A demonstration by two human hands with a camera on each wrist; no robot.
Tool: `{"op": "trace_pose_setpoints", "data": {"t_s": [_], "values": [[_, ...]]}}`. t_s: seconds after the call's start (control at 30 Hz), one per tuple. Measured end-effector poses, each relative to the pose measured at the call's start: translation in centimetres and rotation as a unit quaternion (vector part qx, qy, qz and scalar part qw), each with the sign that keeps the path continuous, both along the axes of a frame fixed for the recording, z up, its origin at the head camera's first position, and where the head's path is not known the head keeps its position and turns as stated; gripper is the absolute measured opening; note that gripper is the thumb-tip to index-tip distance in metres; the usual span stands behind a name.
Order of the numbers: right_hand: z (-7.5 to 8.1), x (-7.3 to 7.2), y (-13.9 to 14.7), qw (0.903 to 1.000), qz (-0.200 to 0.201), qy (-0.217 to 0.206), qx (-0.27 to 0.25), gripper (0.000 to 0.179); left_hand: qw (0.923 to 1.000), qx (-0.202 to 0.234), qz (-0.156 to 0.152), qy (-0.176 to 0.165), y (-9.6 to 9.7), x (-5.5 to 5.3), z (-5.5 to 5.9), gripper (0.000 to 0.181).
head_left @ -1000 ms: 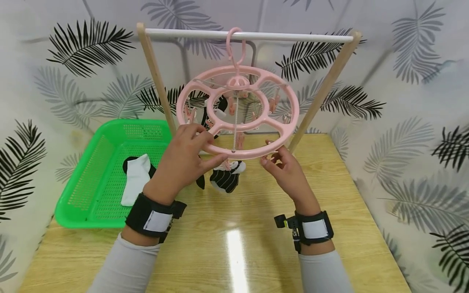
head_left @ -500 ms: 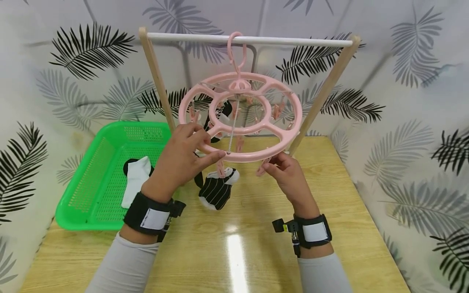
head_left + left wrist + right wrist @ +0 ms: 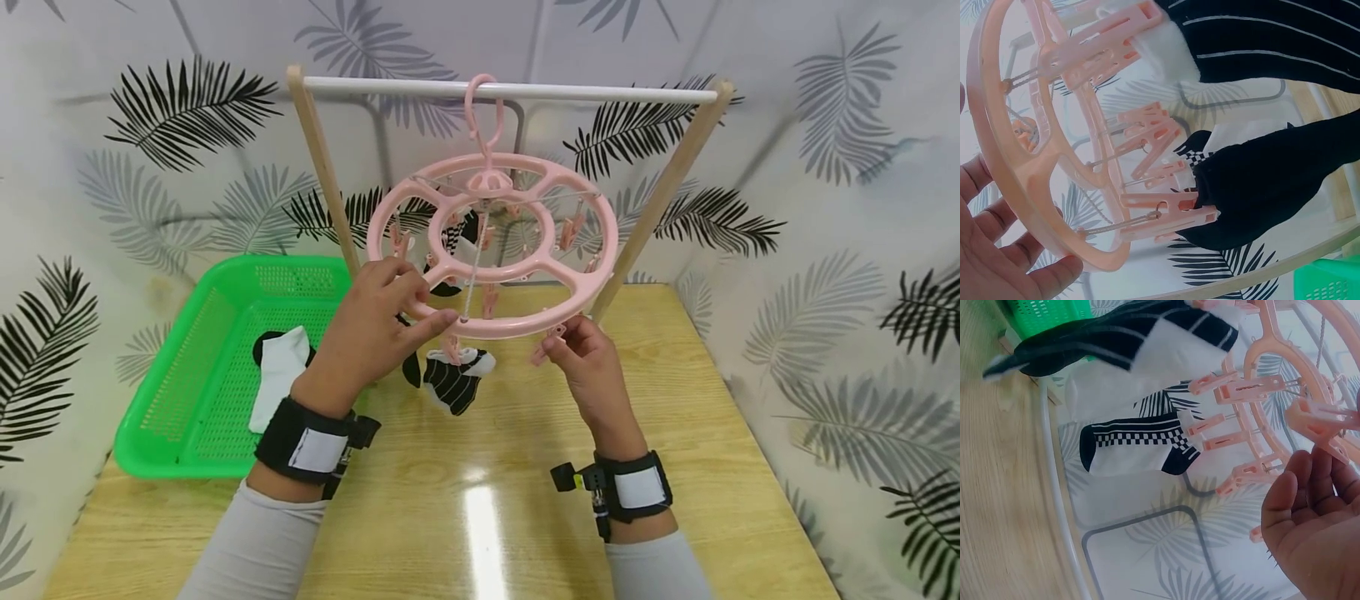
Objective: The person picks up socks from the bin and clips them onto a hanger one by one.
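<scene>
A round pink drying hanger [image 3: 517, 327] with clothes pegs hangs by its hook. My left hand [image 3: 367, 337] grips the near left of its outer ring, thumb in front. At the near right, my right hand [image 3: 594, 367] pinches a pink clothes peg [image 3: 540, 353] below the ring; no sock shows in that peg. A black sock with white stripes [image 3: 453, 382] hangs from a peg between the hands. Beside it in the left wrist view hangs a plain black sock [image 3: 1260, 181]. A black-and-white checkered sock [image 3: 1138, 447] hangs farther back.
The hanger's hook is over a white rod [image 3: 585, 92] on wooden posts [image 3: 663, 192]. At left, a green basket [image 3: 161, 367] holds a white sock [image 3: 279, 375] and something black. A wooden table [image 3: 420, 517] lies below, with leaf-patterned cloth [image 3: 825, 275] behind.
The ring has turned slightly, and the striped sock swung left and then partly back. The peg at my right fingers now shows below the ring. My left hand keeps its grip.
</scene>
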State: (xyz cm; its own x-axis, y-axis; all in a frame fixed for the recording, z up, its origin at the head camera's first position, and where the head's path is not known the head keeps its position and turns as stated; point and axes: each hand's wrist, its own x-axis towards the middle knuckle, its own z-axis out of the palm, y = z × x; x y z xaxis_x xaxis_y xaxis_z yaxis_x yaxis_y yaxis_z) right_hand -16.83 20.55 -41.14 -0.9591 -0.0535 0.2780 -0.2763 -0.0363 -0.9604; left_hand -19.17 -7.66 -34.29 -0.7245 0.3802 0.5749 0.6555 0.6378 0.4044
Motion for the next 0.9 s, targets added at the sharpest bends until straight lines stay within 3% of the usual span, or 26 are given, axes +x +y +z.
{"op": "trace_pose_setpoints", "data": {"t_s": [0.27, 0.43, 0.53, 0.77, 0.9], "values": [[-0.4, 0.4, -0.5, 0.9993, 0.027, 0.018, -0.019, 0.014, 0.9999, 0.009, 0.006, -0.011, -0.2, 0.0, -0.3, 0.036], [-0.6, 0.5, -0.7, 0.9993, -0.005, 0.036, 0.012, 0.014, 0.9998, 0.011, 0.007, -0.016, -0.2, 0.0, -0.4, 0.036], [-0.8, 0.4, -0.8, 0.9993, -0.011, 0.037, 0.004, 0.012, 0.9998, 0.013, 0.008, -0.015, -0.1, 0.0, -0.4, 0.035], [-0.7, 0.5, -1.0, 0.9976, 0.035, 0.058, 0.014, 0.010, 0.9997, 0.020, 0.001, -0.016, -0.1, -0.1, -0.8, 0.033], [-0.5, 0.5, -1.1, 0.9961, 0.025, 0.076, 0.037, 0.006, 0.9994, 0.027, 0.002, -0.022, -0.2, -0.1, -0.8, 0.031]]}}
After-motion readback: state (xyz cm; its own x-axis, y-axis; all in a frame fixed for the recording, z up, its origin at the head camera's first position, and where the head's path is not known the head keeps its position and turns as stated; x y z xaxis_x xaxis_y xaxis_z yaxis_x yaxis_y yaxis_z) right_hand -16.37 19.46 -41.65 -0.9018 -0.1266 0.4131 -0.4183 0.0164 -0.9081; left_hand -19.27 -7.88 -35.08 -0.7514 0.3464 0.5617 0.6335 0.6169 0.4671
